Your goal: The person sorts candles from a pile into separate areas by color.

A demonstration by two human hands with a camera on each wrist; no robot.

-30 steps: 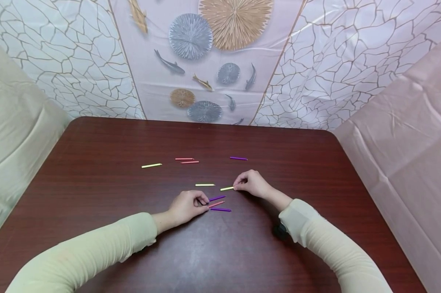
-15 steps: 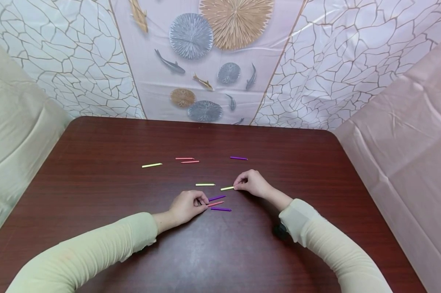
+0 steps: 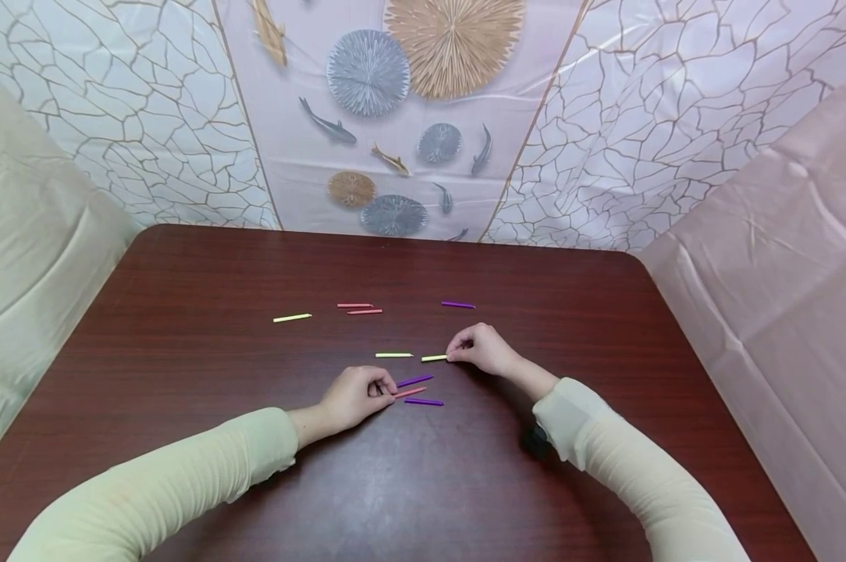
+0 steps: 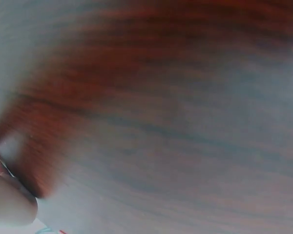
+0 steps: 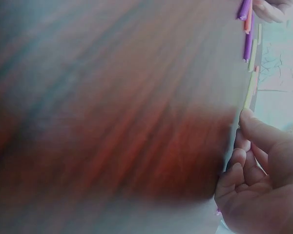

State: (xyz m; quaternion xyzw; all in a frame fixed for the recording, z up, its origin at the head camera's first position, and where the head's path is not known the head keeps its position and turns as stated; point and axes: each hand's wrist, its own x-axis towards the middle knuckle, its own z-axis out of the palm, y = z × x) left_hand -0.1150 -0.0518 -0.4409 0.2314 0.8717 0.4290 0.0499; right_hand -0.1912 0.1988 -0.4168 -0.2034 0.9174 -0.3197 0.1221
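Note:
My left hand (image 3: 356,396) pinches the near end of a thin red candle (image 3: 412,392) between thumb and finger, low over the table. A purple candle (image 3: 416,380) lies just beyond it, its left end close to my fingers. Another purple candle (image 3: 424,402) lies on the near side. To the right, my right hand (image 3: 485,350) pinches a yellow candle (image 3: 433,358) by its right end; the right wrist view shows this yellow candle (image 5: 249,92) at my fingertips. A second yellow candle (image 3: 394,355) lies left of it. The left wrist view shows mostly blurred table and part of my left hand (image 4: 12,200).
Farther back on the dark red-brown table (image 3: 205,265) lie a yellow candle (image 3: 292,318), a red candle (image 3: 354,305), another red candle (image 3: 364,312) beside it, and a purple candle (image 3: 458,304). Patterned cloth (image 3: 395,172) hangs behind the table.
My left hand has drawn the red candle slightly to the left. My right hand has shifted a little left and away, turning its yellow candle nearer to level. The other candles stay put.

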